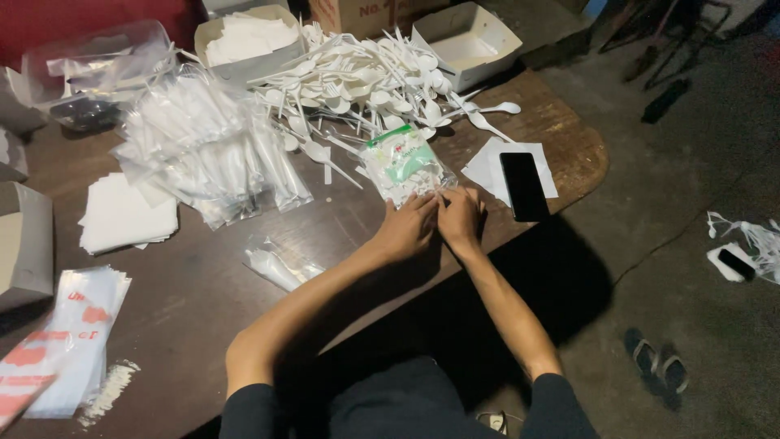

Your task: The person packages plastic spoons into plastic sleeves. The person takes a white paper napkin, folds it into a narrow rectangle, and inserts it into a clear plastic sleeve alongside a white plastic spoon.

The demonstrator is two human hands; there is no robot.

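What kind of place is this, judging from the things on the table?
Probably a small home or back-room packing spot. A wooden table holds a heap of loose plastic spoons and forks and a pile of filled clear bags, while sandals lie on a bare concrete floor.

Just beyond your fingertips lies a small clear plastic packet with a green-and-white label (404, 165), near the table's right edge. To its right a flat black phone with a dark screen (524, 186) rests on white paper. At far left you have a stack of clear flat bags printed in red (69, 333) by the near edge, and a heap of clear plastic sleeves holding white cutlery (203, 146) further back. One such filled clear sleeve (276, 267) lies alone near your left forearm. Open white cardboard boxes (467, 41) stand at the table's far side, with a brown carton (357, 12) behind them.
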